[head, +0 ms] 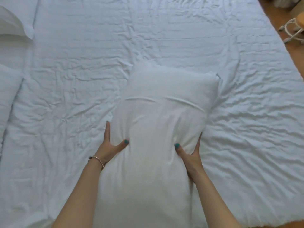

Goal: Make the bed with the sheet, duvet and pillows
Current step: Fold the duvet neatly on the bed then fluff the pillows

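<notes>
Over wrinkled duvet (65,96), plump pillow (161,112) gripped

A single head-worn wide-angle view is provided; no second view is shared. The scene is looked upon from above, forward and steeply down, close over the two-handed grip on the pillow (158,129). Beyond the grip the bed (82,46) fills the frame; floor (283,27) is caught far right.
</notes>
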Motion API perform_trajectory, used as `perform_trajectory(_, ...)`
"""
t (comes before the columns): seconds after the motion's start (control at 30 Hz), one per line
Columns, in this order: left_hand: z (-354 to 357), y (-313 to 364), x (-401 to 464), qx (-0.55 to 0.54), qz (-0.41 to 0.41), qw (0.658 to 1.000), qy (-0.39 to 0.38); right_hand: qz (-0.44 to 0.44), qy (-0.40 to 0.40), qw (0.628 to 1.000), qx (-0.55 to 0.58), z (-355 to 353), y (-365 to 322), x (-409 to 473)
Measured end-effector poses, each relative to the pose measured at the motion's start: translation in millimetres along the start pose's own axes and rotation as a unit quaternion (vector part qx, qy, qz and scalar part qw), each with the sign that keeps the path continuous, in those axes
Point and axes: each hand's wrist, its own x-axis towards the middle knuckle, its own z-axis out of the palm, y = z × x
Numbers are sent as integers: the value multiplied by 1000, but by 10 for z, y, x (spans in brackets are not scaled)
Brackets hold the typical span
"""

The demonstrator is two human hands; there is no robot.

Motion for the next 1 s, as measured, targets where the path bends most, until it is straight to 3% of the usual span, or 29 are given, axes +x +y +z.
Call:
perform_trajectory(0.2,-170,494,-376,0,166,986,31,-108,16,994,-15,-5,-513,-472)
perform_trajectory(0.4,-1121,735,-848,14,264,963,44,-205,-26,978,-27,581,-1188,-1187)
perform_trajectory(0.57,-2318,590,-1378,19,341,934,101,-271,-34,962,-15,1579,-1515,-1896)
perform_trajectory(0.73,-3853,382,-2010,33,362,919,155,-325,-47,945,-2,2866,-1870,-2573)
perform_trajectory(1.0,-6076,-27,-2880,45,349,894,276,-363,-180,913,-41,4888,-2514,-3297)
